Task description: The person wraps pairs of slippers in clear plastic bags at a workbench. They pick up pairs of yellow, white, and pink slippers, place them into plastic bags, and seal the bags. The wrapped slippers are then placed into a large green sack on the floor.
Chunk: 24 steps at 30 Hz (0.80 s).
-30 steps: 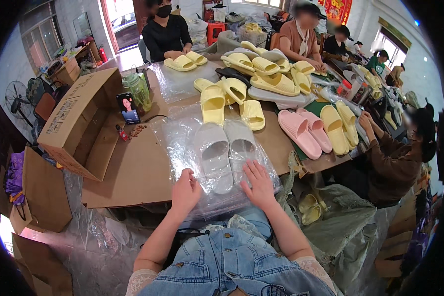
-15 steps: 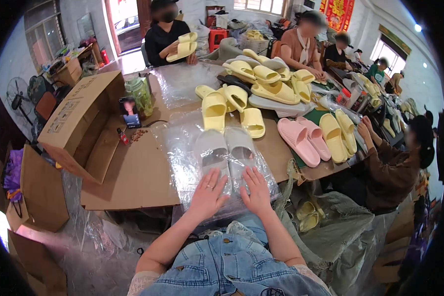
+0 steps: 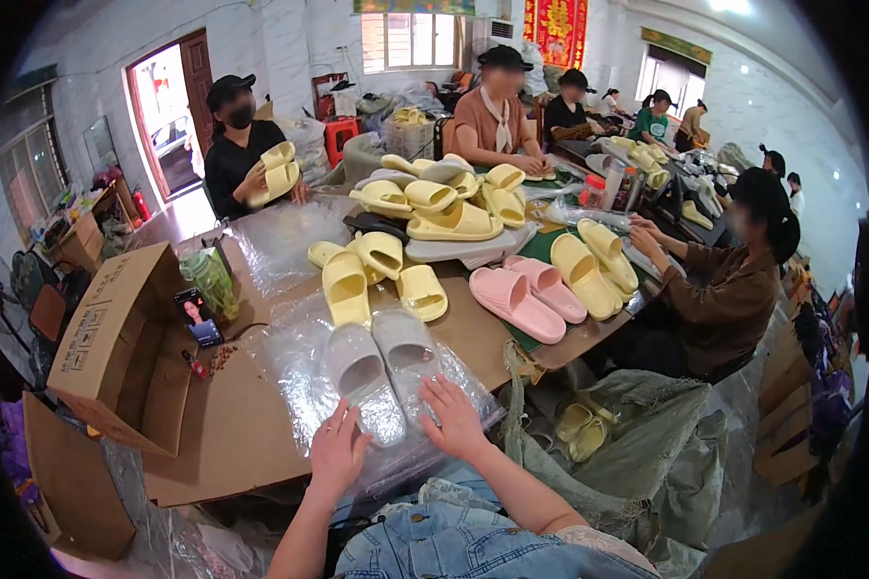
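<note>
A pair of grey slide slippers (image 3: 359, 374) lies side by side near the table's front edge, toes pointing away from me, under or inside clear plastic film (image 3: 304, 386). My left hand (image 3: 338, 452) is open, fingers stretched out, at the left side of the left slipper's heel. Flat and open, my right hand (image 3: 453, 419) rests at the right slipper's heel. Neither hand grips anything. Just beyond the grey toes lie several yellow slippers (image 3: 346, 289), one of them touching or nearly touching the film.
An open cardboard box (image 3: 106, 352) stands left, beside a phone (image 3: 199, 317) and a green-tinted jar (image 3: 210, 280). Pink slippers (image 3: 519, 304) and a yellow pile (image 3: 454, 220) lie farther off. Co-workers sit around the table; a woven sack (image 3: 637, 454) hangs at my right.
My view has tilted up and turned right. The left hand has slid off the left slipper's heel to its outer side; the right hand stays at the right slipper's heel.
</note>
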Available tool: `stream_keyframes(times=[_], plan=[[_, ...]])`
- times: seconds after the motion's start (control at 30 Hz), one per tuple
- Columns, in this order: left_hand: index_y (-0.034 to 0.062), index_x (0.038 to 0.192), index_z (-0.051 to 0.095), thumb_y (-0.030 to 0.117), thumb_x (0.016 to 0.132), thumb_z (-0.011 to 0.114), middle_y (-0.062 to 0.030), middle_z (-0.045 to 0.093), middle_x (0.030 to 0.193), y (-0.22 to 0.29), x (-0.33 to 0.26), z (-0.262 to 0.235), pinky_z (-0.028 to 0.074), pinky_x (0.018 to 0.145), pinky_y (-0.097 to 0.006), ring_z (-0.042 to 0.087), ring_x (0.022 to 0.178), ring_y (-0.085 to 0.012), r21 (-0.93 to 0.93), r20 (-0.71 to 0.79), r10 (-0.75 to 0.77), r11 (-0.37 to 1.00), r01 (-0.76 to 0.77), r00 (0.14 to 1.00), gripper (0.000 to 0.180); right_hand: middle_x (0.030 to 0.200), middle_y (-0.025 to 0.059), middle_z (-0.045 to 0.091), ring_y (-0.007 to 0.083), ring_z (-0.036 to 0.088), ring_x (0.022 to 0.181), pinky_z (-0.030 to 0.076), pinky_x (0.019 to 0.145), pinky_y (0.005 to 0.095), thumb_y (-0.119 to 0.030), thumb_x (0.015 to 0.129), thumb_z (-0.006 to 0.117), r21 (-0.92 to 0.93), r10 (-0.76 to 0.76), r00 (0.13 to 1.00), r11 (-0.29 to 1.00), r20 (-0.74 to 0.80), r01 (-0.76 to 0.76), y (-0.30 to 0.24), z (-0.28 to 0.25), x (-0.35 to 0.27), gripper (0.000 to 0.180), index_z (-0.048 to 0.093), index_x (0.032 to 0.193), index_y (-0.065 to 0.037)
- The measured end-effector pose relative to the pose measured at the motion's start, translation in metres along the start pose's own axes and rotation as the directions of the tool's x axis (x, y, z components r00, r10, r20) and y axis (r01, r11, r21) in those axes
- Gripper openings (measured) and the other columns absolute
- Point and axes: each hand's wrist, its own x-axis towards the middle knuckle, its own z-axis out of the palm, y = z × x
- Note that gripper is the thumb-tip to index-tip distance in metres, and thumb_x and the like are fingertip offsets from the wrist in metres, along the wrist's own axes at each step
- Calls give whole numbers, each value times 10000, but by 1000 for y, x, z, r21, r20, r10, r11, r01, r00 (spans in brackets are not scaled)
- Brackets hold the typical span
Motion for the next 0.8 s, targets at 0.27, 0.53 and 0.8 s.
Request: stream_keyframes(times=[0.27,0.53,0.8], plan=[[54,1049,648,287,823,787,-202,549,1124,-11,31,22,426,952,-498,514,1081,-400,17,-281,54,999,-52,958,353,1542,158,470,370,383,1465,309,1195,526,-279,954,565,-3,8,1000,1000,-10,-8,1,1,-2,519,540,1411,-33],[31,1250,567,360,869,744,-355,383,1515,-19,29,29,256,1171,-569,337,1432,-490,-99,-239,-145,987,124,960,533,1530,165,477,384,383,1458,300,1196,530,-274,942,569,36,10,1000,999,-18,-9,-1,2,-2,527,536,1411,-34],[13,1215,571,286,865,731,-236,633,1224,-14,34,23,424,1039,-506,565,1181,-439,-179,-237,-110,982,68,965,472,1456,165,541,391,463,1380,347,1141,518,-254,915,616,-9,23,999,1000,-26,-23,-3,-2,6,477,593,1334,-28]])
